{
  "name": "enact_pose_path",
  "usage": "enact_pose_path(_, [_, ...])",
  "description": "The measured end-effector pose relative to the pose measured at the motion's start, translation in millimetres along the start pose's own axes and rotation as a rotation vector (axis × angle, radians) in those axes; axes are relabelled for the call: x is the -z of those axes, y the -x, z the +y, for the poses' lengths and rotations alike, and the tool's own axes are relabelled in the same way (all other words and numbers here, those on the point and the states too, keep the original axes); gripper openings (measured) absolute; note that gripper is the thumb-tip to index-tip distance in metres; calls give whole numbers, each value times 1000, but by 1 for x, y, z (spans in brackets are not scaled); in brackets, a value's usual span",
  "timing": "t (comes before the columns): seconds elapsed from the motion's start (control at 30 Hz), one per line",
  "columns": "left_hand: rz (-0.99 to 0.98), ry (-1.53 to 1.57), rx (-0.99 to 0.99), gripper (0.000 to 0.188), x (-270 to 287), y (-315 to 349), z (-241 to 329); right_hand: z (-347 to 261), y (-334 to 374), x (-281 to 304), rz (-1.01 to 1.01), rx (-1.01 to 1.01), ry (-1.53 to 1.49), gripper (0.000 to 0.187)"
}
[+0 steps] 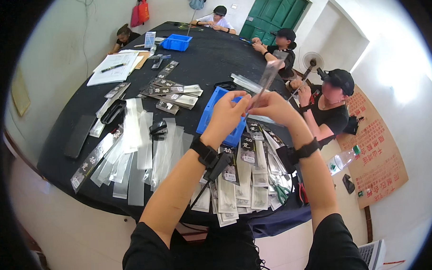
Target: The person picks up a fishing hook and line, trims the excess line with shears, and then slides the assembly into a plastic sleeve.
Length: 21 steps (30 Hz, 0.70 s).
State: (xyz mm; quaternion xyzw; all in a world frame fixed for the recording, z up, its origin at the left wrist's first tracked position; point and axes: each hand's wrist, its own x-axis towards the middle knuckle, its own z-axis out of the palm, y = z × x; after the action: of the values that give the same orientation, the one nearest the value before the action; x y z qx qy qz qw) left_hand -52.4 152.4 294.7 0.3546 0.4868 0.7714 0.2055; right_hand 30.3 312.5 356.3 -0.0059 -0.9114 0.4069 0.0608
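Note:
My left hand point(226, 114) and my right hand point(277, 108) are close together above a blue plastic tray point(207, 117). Between their closed fingers is the lower end of a long, narrow clear plastic sleeve point(269, 75), which slants up and to the right. What lies inside the sleeve is too faint to make out. Below my wrists, many filled packets point(227, 196) with pale strips and black printed header cards point(230, 165) are heaped at the table's near edge. My fingertips are partly hidden behind the hands.
Flat empty sleeves point(144, 137) and a black stapler point(158, 129) lie left of my arms. Green-handled pliers point(281, 193) and red-handled pliers point(302, 194) are at the near right edge. Papers point(113, 67) and another blue tray point(176, 42) sit farther back. Several people work around the table.

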Motion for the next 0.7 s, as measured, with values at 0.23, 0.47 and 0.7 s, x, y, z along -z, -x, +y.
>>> enact_pose_path(0.23, [131, 57, -96, 32, -27, -8, 14, 22, -2, -20, 165, -102, 108, 19])
enact_pose_path(0.47, [338, -402, -469, 33, -36, -41, 62, 21, 6, -23, 189, -1, 28, 36])
enact_pose_path(0.7, [135, -910, -786, 39, -23, -80, 99, 8, 47, -18, 402, 47, 417, 75])
